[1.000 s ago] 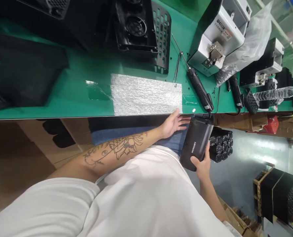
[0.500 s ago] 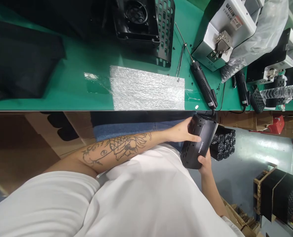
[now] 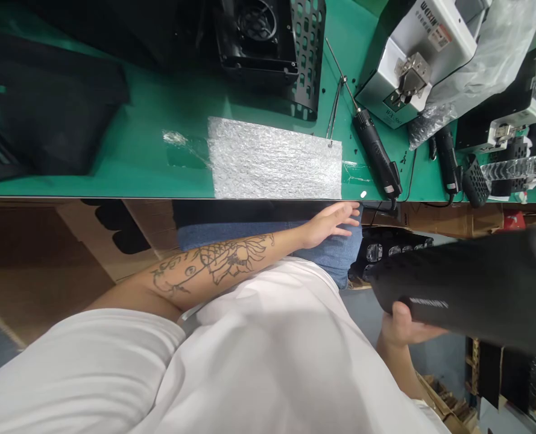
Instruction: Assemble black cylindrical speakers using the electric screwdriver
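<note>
My right hand grips a long black plastic housing with white lettering, held out to the right, below the table's edge and close to the camera. My left hand, on a tattooed forearm, hangs open just under the green table's front edge over my blue jeans, holding nothing. A sheet of bubble wrap lies flat on the green table right above that hand.
A black electric screwdriver and a second one lie right of the wrap. A grey-white machine stands at the back right, a black fan housing at the back. Black parts sit in a box on the floor.
My left hand let go of the black housing and drew back to the table's edge. My right hand swung the housing out to the right and nearer the camera.
</note>
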Demonstrator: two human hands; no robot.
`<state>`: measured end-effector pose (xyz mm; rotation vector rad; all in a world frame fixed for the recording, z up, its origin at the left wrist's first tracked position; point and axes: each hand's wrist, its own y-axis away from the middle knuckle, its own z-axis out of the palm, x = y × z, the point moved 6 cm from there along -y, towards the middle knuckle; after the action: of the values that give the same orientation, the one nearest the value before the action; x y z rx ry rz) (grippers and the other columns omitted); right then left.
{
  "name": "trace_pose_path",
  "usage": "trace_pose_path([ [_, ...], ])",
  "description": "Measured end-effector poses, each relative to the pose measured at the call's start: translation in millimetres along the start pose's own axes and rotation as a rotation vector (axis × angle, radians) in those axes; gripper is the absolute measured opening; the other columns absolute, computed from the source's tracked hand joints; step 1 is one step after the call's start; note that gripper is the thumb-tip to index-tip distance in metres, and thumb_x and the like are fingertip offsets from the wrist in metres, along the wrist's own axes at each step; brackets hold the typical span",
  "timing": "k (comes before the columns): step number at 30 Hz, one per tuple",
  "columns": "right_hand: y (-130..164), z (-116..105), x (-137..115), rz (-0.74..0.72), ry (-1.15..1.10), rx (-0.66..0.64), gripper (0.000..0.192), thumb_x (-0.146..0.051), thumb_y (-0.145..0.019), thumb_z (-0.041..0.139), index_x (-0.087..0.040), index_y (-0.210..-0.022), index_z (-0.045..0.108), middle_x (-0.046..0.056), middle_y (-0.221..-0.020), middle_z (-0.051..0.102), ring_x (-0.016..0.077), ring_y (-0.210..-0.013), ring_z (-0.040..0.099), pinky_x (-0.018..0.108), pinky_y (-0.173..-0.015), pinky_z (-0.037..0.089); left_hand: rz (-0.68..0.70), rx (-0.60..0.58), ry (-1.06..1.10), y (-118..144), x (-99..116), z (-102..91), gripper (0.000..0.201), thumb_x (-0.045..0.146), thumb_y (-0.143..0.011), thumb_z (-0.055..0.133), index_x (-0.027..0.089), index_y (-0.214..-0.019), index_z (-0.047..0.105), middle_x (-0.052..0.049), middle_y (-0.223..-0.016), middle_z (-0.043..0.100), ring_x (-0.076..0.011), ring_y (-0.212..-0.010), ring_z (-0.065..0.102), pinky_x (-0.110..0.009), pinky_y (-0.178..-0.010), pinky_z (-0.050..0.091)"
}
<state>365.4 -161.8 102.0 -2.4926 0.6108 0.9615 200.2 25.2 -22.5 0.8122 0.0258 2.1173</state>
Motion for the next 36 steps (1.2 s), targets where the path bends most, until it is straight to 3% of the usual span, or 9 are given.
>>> trace_pose_path([
  [2,-4,11,3,0.009,0.03,-0.047,0.126,-0.102,-0.092,0.043,-0.009,-0.177,0.028,0.024,-0.159,0.044,0.0453,-0.161,0.033,0.063,-0.125,0.05,-0.06,0.121,0.05,0,-2,-5.0,0.087,0.088,-0.083,0.072,0.018,-0.135,0.063,-0.022,-0.147,0.064,-0.042,-0.134,0.067,-0.057,-0.106,0.058],
  [5,-7,37,16,0.03,0.138,-0.105,0.121,-0.092,-0.088,0.069,-0.01,-0.172,0.041,0.025,-0.158,0.044,0.0462,-0.158,0.034,0.065,-0.129,0.045,-0.085,0.227,0.111,-1,1,-9.4,0.085,0.092,-0.086,0.06,0.019,-0.128,0.064,-0.021,-0.146,0.066,-0.0431,-0.136,0.066,-0.055,-0.106,0.058],
  [10,4,46,25,0.032,0.255,-0.145,0.117,-0.082,-0.077,0.086,-0.01,-0.163,0.053,0.025,-0.151,0.05,0.0456,-0.148,0.047,0.07,-0.131,0.037,-0.055,0.151,0.138,-7,8,-6.8,0.088,0.096,-0.084,0.055,0.019,-0.122,0.071,-0.018,-0.144,0.071,-0.0413,-0.137,0.065,-0.05,-0.111,0.055],
  [16,8,12,11,-0.063,0.23,0.075,0.137,-0.083,-0.087,0.076,-0.009,-0.179,0.006,0.024,-0.17,0.026,0.0439,-0.165,0.023,0.067,-0.139,0.021,-0.09,0.085,0.216,-6,9,-7.0,0.084,0.089,-0.085,0.06,0.019,-0.131,0.069,-0.02,-0.153,0.067,-0.0457,-0.147,0.059,-0.056,-0.116,0.052],
  [18,4,18,17,-0.065,0.239,0.125,0.135,-0.086,-0.085,0.076,-0.01,-0.177,0.014,0.025,-0.169,0.025,0.0451,-0.166,0.015,0.067,-0.14,0.017,-0.084,0.07,0.228,-6,8,-7.5,0.08,0.086,-0.086,0.063,0.019,-0.13,0.068,-0.02,-0.153,0.067,-0.0451,-0.146,0.06,-0.057,-0.115,0.052],
  [23,2,59,47,0.083,0.212,-0.157,0.118,-0.077,-0.067,0.093,-0.01,-0.158,0.057,0.025,-0.15,0.05,0.0453,-0.145,0.048,0.068,-0.129,0.039,-0.029,0.075,0.184,-5,5,-11.3,0.082,0.086,-0.077,0.073,0.018,-0.125,0.071,-0.016,-0.143,0.072,-0.0359,-0.126,0.07,-0.048,-0.108,0.054],
  [30,15,54,63,0.282,-0.099,-0.313,0.136,-0.084,-0.079,0.08,-0.012,-0.179,0.023,0.021,-0.167,0.039,0.0354,-0.153,0.048,0.053,-0.129,0.046,-0.08,-0.09,0.042,-1,-15,-2.2,0.096,0.056,-0.067,0.1,0.026,-0.15,0.06,-0.015,-0.157,0.061,-0.0349,-0.145,0.059,-0.056,-0.124,0.043],
  [33,15,57,63,0.306,-0.241,-0.363,0.135,-0.083,-0.079,0.081,-0.013,-0.178,0.022,0.02,-0.168,0.037,0.034,-0.154,0.047,0.049,-0.129,0.046,-0.083,-0.116,-0.023,-1,-20,7.8,0.12,0.036,-0.052,0.111,0.022,-0.157,0.055,-0.018,-0.157,0.059,-0.0352,-0.149,0.055,-0.055,-0.131,0.037],
  [36,15,60,65,0.317,-0.343,-0.387,0.131,-0.078,-0.078,0.086,-0.016,-0.176,0.026,0.019,-0.168,0.038,0.0325,-0.153,0.049,0.046,-0.128,0.048,-0.029,-0.2,-0.157,0,-17,23.6,0.12,0.037,-0.055,0.11,0.021,-0.159,0.051,-0.019,-0.152,0.062,-0.0356,-0.145,0.06,-0.056,-0.127,0.044],
])
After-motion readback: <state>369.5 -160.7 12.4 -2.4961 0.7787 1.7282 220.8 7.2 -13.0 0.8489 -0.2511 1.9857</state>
